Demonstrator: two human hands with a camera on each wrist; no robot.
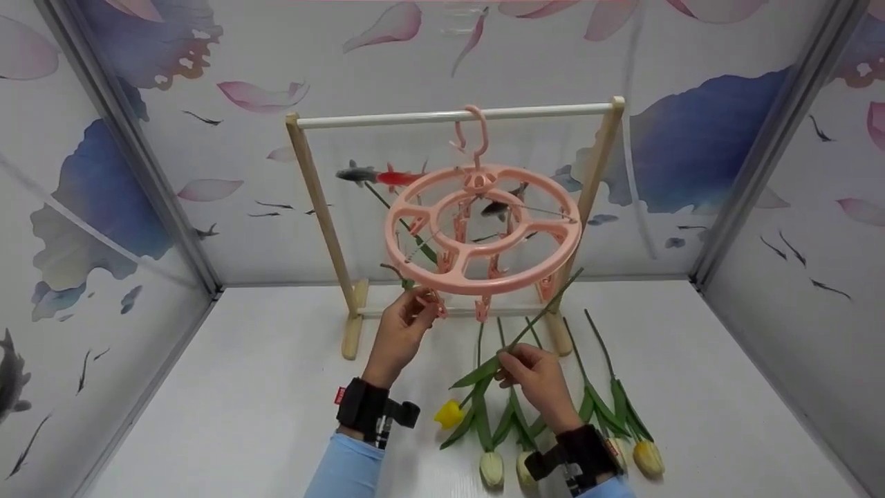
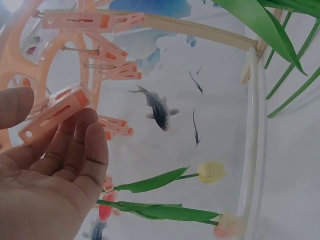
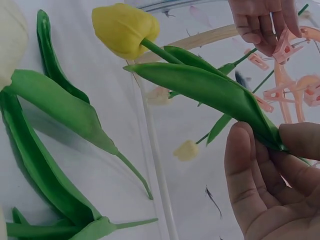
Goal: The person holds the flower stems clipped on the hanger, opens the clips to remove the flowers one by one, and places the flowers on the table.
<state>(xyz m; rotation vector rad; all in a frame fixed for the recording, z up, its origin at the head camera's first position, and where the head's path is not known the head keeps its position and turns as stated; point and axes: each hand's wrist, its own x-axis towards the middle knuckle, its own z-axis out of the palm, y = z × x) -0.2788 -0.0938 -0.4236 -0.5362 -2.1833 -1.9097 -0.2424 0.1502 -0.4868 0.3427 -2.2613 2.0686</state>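
A pink round clip hanger (image 1: 484,285) hangs by its hook from the white bar of a wooden-legged rack. At its near left edge, my left hand (image 1: 401,332) pinches one of its pink clothes pegs (image 2: 55,114) between thumb and fingers. In my right hand (image 1: 536,377) is an artificial yellow tulip (image 3: 125,31), gripped by the stem where the leaf begins. Its flower points down to the left, and its bare stem end slants up right, past the hanger's near right side. Two other tulips, one yellow (image 2: 212,171) and one pale pink (image 2: 230,225), hang blossom-down from the hanger.
Several loose tulips lie on the white table (image 1: 263,387), among them a cream one (image 1: 491,470) and a yellowish one (image 1: 648,458), stems toward the rack. The rack's wooden foot (image 1: 351,339) stands left of my left hand. Patterned panels enclose the back and sides.
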